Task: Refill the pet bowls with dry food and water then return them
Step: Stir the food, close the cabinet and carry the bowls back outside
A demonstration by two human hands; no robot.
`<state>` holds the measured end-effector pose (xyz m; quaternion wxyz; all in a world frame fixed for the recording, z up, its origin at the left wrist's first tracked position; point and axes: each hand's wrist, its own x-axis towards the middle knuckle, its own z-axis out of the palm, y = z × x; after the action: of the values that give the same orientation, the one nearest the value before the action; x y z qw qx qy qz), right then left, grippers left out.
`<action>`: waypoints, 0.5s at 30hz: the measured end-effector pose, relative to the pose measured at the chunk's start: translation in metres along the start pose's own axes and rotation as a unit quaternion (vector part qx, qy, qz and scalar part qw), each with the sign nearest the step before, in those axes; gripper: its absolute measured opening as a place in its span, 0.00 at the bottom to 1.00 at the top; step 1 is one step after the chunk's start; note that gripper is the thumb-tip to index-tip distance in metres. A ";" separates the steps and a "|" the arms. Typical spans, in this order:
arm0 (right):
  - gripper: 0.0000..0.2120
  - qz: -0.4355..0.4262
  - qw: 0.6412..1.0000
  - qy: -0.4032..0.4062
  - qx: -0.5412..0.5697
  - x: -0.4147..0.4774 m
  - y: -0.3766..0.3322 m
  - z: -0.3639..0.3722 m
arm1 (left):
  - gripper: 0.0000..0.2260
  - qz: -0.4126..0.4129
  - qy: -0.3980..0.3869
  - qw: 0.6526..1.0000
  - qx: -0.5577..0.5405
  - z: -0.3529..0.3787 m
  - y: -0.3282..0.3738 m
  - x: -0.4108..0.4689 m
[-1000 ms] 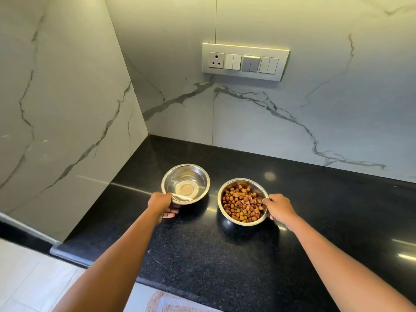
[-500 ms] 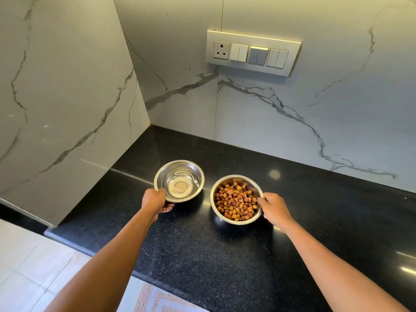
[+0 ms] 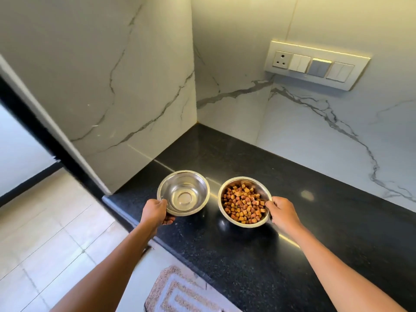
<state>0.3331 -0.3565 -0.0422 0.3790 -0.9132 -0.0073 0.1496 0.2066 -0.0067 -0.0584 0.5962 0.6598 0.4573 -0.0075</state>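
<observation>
Two steel pet bowls are lifted just above the black counter (image 3: 292, 244). The water bowl (image 3: 184, 192) on the left holds clear liquid, and my left hand (image 3: 155, 211) grips its near rim with the thumb on top. On the right, the food bowl (image 3: 244, 202) is filled with brown dry kibble. My right hand (image 3: 282, 212) holds its right rim. Both bowls tilt slightly toward me.
White marble walls (image 3: 315, 140) close the counter's corner behind and to the left. A switch panel (image 3: 315, 65) hangs on the back wall. Below the counter edge lie pale floor tiles (image 3: 45, 244) and a patterned mat (image 3: 180, 293). A dark frame (image 3: 45, 136) runs diagonally at left.
Both bowls have come toward me and toward the counter's left edge, held in both hands. My view has swung left, so the floor and mat now show more.
</observation>
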 end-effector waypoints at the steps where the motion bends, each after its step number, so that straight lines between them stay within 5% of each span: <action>1: 0.18 -0.005 1.000 0.000 -0.009 -0.001 -0.005 0.007 | 0.11 0.002 0.009 1.000 -0.002 -0.011 -0.005 -0.004; 15: 0.19 -0.090 0.992 -0.082 -0.046 -0.089 -0.121 0.166 | 0.15 0.036 0.104 0.991 -0.076 -0.221 -0.104 -0.080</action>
<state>0.2140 -0.1670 -0.0452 0.3470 -0.9098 -0.1273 0.1888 -0.0222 0.1078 -0.0306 0.5934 0.6257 0.4925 0.1172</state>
